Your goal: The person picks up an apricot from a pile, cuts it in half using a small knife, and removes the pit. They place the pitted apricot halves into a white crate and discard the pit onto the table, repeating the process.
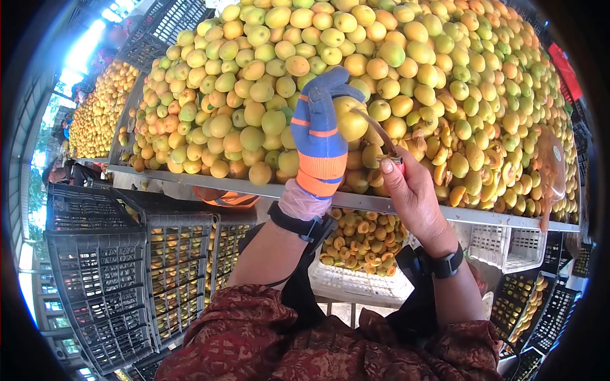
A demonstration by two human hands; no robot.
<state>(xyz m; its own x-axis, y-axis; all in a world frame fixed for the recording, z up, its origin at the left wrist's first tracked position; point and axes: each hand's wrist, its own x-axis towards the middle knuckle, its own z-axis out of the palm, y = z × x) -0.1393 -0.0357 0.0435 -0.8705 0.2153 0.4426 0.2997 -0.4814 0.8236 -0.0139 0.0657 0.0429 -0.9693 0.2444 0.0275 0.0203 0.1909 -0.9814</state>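
We hold a fruit (pixel 351 122) in our gloved left hand (pixel 318 136), fingers curled round it, just above the pile (pixel 254 82) heaped on the surface (pixel 190 180). Our bare right hand (pixel 413 190) pinches a knife (pixel 380 133) by its red handle, and the curved blade touches the fruit's right side. Black crates (pixel 101 279) stand lower left. A white crate (pixel 362 279) under the surface holds cut fruit.

Before you, a long table (pixel 165 176) with a metal front edge carries a deep heap of yellow and orange fruit (pixel 406 38), piled from that edge to the back. On your right, split halves (pixel 473 178) lie among the whole ones.
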